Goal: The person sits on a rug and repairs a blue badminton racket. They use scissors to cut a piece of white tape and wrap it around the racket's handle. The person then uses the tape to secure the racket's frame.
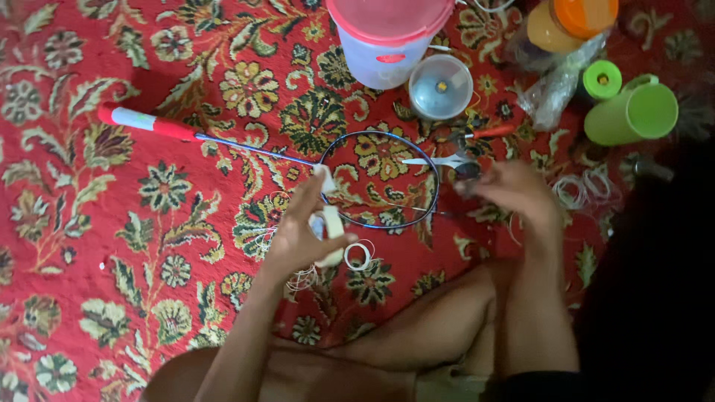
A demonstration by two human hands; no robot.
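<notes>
Your left hand (298,234) is closed around a small white strip or roll (332,223), lifted just above the near rim of the badminton racket (380,179), which lies flat on the red patterned carpet (89,246) with its red-and-white handle (145,121) pointing far left. Your right hand (510,190) is blurred; it appears to pinch the scissors (447,160) that lie across the right side of the racket head, but you cannot tell how firmly. The head looks mostly unstrung, with loose string (298,279) coiled by your left wrist and a small white ring (359,255) just beside it. My worry is that the scissor tips sit right over the frame and the thin string, so a slip could nick either, and the loose coils could snag your fingers or tangle. As for containers: a clear tub with a pink lid (383,37) stands shut at the far edge, contents hidden; a round clear lidded pot (440,85) beside it shows only something small inside; an orange-lidded jar (570,22) sits in crumpled plastic at far right; a green cup (633,112) lies on its side, apparently empty, near a small green spool (602,80).
</notes>
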